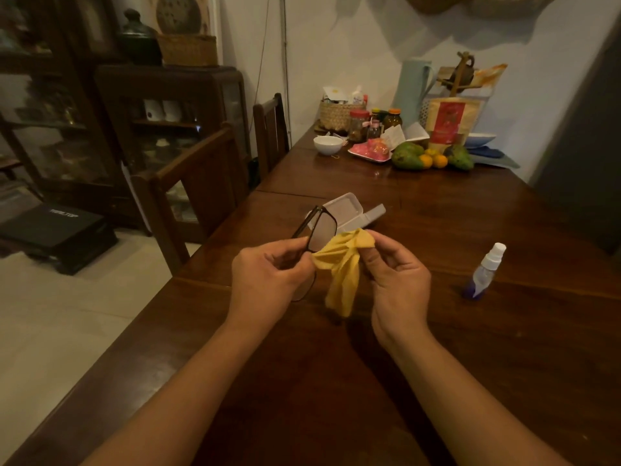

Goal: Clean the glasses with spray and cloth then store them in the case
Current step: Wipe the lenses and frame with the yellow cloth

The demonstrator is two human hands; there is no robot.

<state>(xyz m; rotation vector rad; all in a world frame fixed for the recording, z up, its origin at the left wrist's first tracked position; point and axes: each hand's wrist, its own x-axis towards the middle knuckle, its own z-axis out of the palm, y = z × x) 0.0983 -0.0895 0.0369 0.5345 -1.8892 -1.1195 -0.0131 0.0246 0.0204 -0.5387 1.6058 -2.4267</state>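
Note:
My left hand (268,270) grips the dark-framed glasses (321,232) by the middle of the frame, one lens raised above the table. My right hand (396,274) pinches a yellow cloth (342,267), which hangs down between both hands and touches the raised lens at its lower edge. Behind the glasses an open white case (353,213) lies on the wooden table (437,331). A small spray bottle (485,269) with a white nozzle and blue base stands to the right of my right hand, apart from it.
At the table's far end sit a white bowl (327,144), a woven basket (336,114), jars, a pink plate, mangoes and oranges (426,156). Two wooden chairs (201,183) stand along the left side. A dark cabinet lines the left wall.

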